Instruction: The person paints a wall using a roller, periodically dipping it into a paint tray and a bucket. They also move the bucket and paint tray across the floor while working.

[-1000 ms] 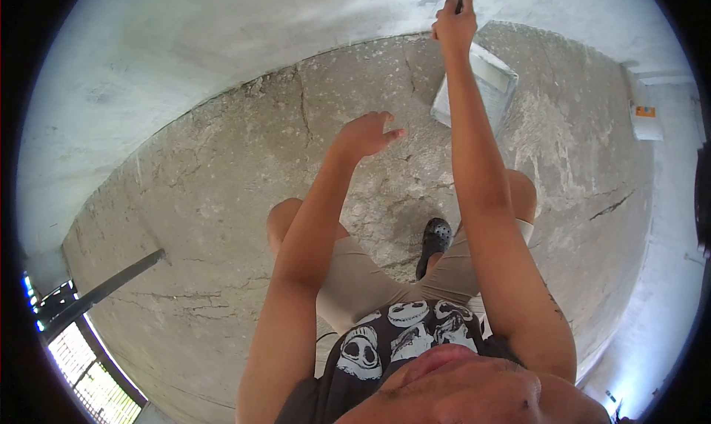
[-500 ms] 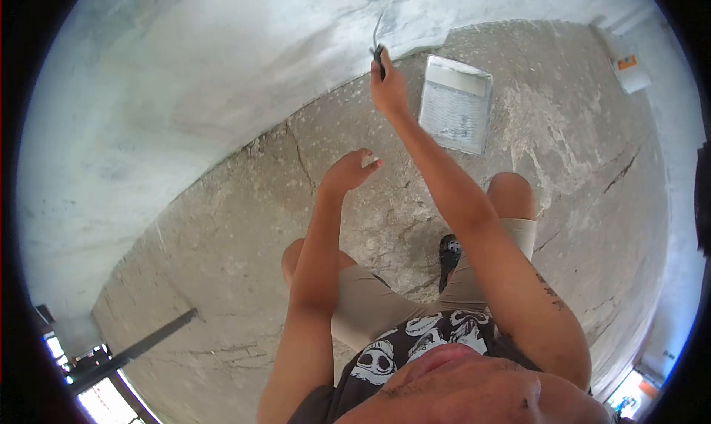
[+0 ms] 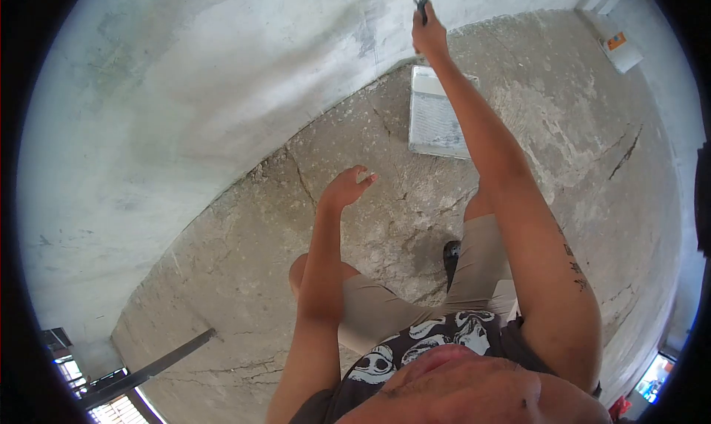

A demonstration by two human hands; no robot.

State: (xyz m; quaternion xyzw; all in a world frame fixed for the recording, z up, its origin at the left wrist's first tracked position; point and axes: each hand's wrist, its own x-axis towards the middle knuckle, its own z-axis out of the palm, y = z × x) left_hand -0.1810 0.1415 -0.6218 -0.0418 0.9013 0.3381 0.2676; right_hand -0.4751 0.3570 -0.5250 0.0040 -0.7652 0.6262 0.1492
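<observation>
My right hand [image 3: 430, 39] is wrapped round the dark handle of a paint roller [image 3: 422, 11], arm stretched out toward the wall [image 3: 244, 76]. Only the handle and a piece of the wire frame show; the roller's head lies beyond the top of the view. Below that hand, a paint tray [image 3: 437, 128] with white paint rests on the floor, its right side partly covered by my forearm. My left hand [image 3: 345, 188] hovers over the floor, holding nothing, thumb and fingers apart and loosely bent.
The concrete floor [image 3: 244, 254] is cracked and spattered with pale marks. A white container with an orange label [image 3: 624, 56] stands at the far right by another wall. A dark beam [image 3: 159, 365] crosses the lower left, near a bright opening.
My right hand has moved up and to the right with the paint roller, whose head has left the view. The left hand stays much the same. The camera view has shifted slightly.
</observation>
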